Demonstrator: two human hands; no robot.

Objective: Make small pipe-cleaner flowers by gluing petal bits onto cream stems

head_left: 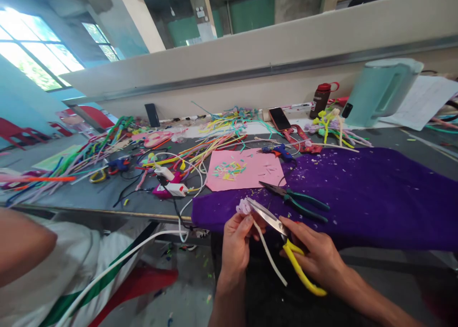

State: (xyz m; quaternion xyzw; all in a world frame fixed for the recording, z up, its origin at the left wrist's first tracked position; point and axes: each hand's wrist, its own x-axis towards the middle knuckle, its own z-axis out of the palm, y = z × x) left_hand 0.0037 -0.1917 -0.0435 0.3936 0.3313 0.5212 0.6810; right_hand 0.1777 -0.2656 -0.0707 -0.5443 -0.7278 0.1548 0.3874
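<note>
My left hand (pixel 238 241) is closed, pinching a small pale lilac flower (pixel 244 206) that looks made of fuzzy pipe cleaner. From it a white pipe-cleaner stem (pixel 269 256) hangs down to the right. In my right hand (pixel 318 253) is a pair of scissors (pixel 267 216) with yellow handles, its blades pointing up and left. The blade tips lie against the flower or right beside it; whether they touch, I cannot tell. Just beyond my hands, long-nose pliers (pixel 302 202) with dark green handles rest on a purple cloth (pixel 372 193).
Short cut pieces lie on a pink sheet (pixel 218 181). Behind it are a blue glue gun (pixel 277 150), a phone (pixel 280 120), a brown bottle (pixel 319 101) and a teal jug (pixel 375 93). Pipe cleaners, power plugs (pixel 175 189) and a white cable (pixel 118 260) crowd the left. Another person's arm (pixel 25 248) is there.
</note>
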